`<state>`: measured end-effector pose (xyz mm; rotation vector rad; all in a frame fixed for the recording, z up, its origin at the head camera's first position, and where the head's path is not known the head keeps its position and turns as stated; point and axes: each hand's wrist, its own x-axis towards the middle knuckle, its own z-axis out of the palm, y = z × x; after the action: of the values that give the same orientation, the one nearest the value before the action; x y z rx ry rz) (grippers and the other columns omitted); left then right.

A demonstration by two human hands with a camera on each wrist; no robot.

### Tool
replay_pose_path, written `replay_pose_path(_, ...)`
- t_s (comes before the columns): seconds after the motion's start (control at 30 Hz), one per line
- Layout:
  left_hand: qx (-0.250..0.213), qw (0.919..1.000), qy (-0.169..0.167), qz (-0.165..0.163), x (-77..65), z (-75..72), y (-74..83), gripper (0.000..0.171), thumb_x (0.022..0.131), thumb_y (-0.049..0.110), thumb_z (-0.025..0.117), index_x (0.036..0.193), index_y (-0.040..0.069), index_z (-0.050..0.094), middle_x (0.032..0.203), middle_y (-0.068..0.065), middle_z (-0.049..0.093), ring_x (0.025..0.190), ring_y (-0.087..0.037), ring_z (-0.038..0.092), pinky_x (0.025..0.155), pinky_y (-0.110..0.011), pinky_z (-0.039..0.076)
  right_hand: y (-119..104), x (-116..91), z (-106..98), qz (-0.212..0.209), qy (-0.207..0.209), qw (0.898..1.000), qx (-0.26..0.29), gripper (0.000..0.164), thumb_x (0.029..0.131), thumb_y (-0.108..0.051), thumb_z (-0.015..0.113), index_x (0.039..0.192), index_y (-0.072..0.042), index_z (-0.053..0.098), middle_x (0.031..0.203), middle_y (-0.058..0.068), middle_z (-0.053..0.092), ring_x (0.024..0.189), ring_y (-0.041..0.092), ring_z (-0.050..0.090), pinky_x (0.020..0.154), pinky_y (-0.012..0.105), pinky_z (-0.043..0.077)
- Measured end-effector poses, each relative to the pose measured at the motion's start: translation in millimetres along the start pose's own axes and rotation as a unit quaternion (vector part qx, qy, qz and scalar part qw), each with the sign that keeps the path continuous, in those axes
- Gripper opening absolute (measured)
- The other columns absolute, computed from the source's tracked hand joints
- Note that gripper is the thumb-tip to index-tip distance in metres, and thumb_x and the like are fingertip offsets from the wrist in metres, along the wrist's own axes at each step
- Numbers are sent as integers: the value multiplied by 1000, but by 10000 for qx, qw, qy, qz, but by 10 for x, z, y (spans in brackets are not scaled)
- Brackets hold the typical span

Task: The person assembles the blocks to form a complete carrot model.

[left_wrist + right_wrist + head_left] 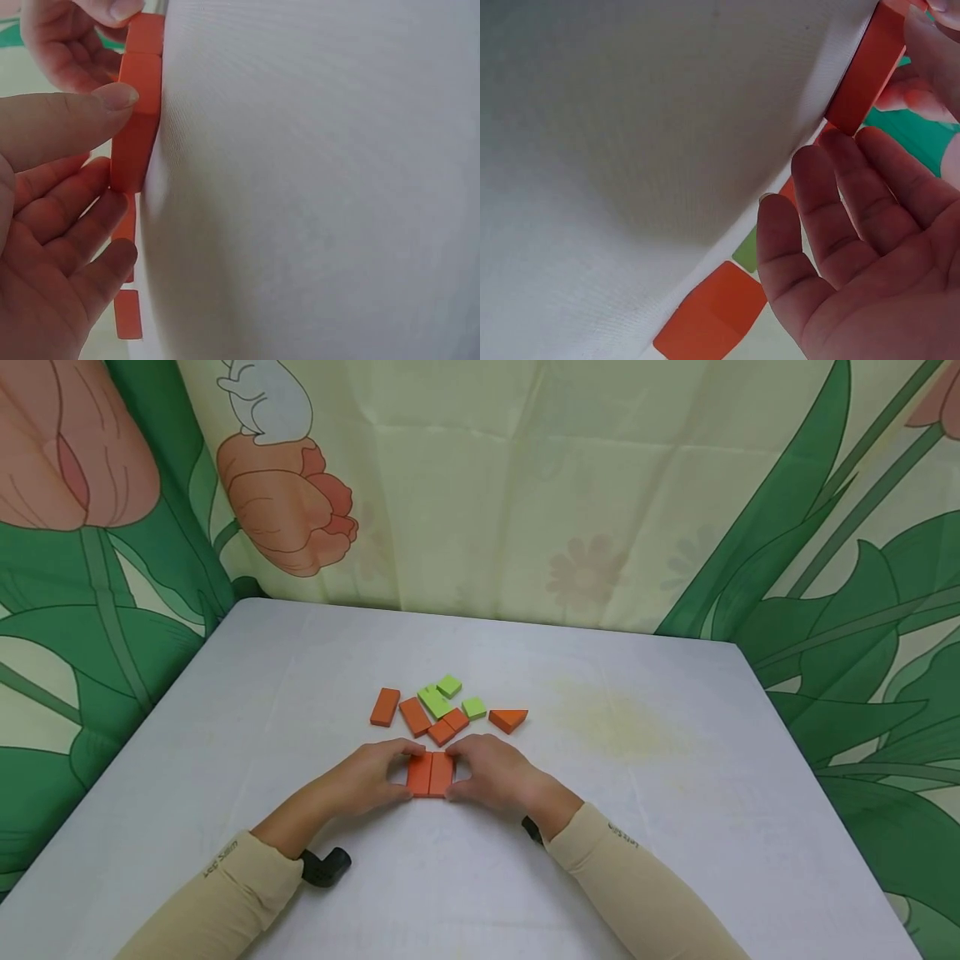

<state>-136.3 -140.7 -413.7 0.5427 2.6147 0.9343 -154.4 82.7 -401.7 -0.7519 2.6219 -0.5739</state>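
Orange-red and rectangular, a flat left block (418,775) and a matching right block (442,775) lie long edge to long edge on the white-covered counter (225,760), between both hands' fingers. The left hand (367,778) pinches the left block at its ends between thumb and fingers; the right hand (495,774) holds the right block likewise. Just beyond the fingers sit small orange square blocks (441,732), more orange rectangular blocks (386,707) and light green blocks (433,702); past the right fingers, an orange triangular block (507,720).

Flower-printed cloth (465,510) hangs behind the white table (750,827), which bears a yellowish stain (618,722).
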Motion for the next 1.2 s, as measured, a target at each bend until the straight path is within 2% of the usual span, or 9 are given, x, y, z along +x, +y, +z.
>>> replay_pose_path(0.33,53,10000,-16,7,4,-9,21,62,85,9,81,141,4,54,137,-8,58,132,-30,49,106,-46,42,13,14,-15,-13,-44,10000,-79,57,86,-28,81,136,-7,61,130,3,63,125,24,54,106,40,41)
replay_pose_path(0.47,86,9999,59,10,8,-91,10,66,86,15,81,145,7,51,142,-8,55,134,-31,47,105,-50,42,5,17,-29,5,-75,9999,-103,58,87,-29,80,136,-7,61,131,4,63,125,24,53,107,40,41)
replay_pose_path(0.6,78,9993,338,-166,43,-227,-37,63,88,17,78,145,8,50,142,-11,55,133,-35,47,104,-54,42,-12,25,-40,56,-120,9999,-91,58,87,-29,80,137,-7,61,131,4,62,125,24,54,106,40,41)
replay_pose_path(0.77,254,9965,637,-472,134,-395,-165,65,92,19,74,148,3,45,144,-20,51,135,-40,43,107,-56,38,-28,31,-36,138,-197,9997,-88,58,87,-29,80,138,-9,60,132,3,62,125,23,53,106,39,42)
replay_pose_path(0.93,318,9937,793,-729,271,-534,-318,67,94,19,72,150,1,40,151,-23,42,141,-42,34,110,-57,32,-34,25,-33,133,-209,9997,-53,58,87,-29,79,138,-9,60,133,3,61,126,24,53,106,39,42)
replay_pose_path(1.07,175,9930,885,-762,375,-603,-409,63,96,19,69,150,3,41,150,-22,43,140,-41,35,110,-57,32,-23,19,-27,110,-191,9997,-55,58,87,-29,79,138,-9,60,133,3,62,125,24,53,106,39,42)
replay_pose_path(1.2,115,9938,810,-756,457,-624,-458,62,96,19,69,150,3,42,149,-23,45,139,-41,36,110,-57,33,-4,9,-18,108,-166,9998,-65,58,87,-30,80,138,-9,60,132,2,62,126,23,53,106,38,42)
